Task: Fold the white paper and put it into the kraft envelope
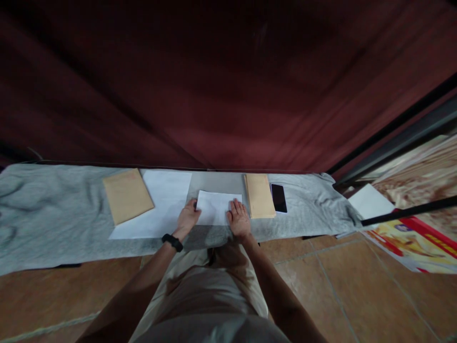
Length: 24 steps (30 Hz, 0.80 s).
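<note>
A white sheet of paper (215, 207), apparently folded, lies in front of me on the cloth-covered surface. At its left edge my left hand (188, 217) has its fingers closed on the paper, with a small dark spot by the fingertips that I cannot make out. My right hand (239, 220) lies flat on the right end of the paper, fingers stretched out. Left of the paper are larger white sheets (166, 190), partly covered by a brown envelope (128, 196). Just right of my right hand lies a small stack of brown envelopes (260, 195).
A phone (279, 198) lies beside the envelope stack on the grey cloth (314, 209). Dark red fabric (214, 95) hangs behind the surface. At right stand dark metal bars (392, 143) and a colourful printed box or bag (417, 240) above the tiled floor (342, 271).
</note>
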Tool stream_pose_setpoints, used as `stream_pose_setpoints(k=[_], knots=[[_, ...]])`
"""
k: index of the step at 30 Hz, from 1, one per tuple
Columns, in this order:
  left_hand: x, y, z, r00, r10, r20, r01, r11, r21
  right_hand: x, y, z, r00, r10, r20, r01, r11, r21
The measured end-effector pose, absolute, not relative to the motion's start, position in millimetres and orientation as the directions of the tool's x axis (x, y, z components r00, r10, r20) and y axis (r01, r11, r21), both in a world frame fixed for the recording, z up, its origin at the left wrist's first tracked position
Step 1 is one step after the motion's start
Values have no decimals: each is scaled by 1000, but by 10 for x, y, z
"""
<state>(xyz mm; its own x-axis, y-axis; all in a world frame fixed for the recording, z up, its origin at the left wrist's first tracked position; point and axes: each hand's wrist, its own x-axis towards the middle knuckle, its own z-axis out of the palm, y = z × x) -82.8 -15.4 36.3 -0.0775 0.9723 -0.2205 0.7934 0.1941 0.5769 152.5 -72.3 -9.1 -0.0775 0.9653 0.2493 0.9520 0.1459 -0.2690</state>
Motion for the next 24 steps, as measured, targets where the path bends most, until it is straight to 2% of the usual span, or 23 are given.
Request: stream_pose_setpoints(k=[6,9,15,17,20,21,24], knots=[[-866,-217,364,-54,962,-267,777,208,594,1429,-627,-50,-31,969,244,934,115,-337],[-846,-236,365,-61,957,-282,786,220,578,1292,-562,-29,-56,962,269,919,155,-363],[-839,-308,406,-68,953,-294,817,222,533,1157,-559,-31,-110,963,246,924,190,-331],[-823,-382,440,-61,972,-228,851,170,498,1162,-577,-35,-113,965,237,932,185,-312],[-707,-489,484,-5,1000,20,911,-4,413,1171,-594,-30,-110,968,227,939,176,-294],[-637,-508,487,39,995,93,918,-72,391,1172,-598,-26,-112,969,221,941,175,-289],[-361,-497,430,204,962,182,880,-261,396,1180,-608,-13,-134,971,197,945,185,-270]])
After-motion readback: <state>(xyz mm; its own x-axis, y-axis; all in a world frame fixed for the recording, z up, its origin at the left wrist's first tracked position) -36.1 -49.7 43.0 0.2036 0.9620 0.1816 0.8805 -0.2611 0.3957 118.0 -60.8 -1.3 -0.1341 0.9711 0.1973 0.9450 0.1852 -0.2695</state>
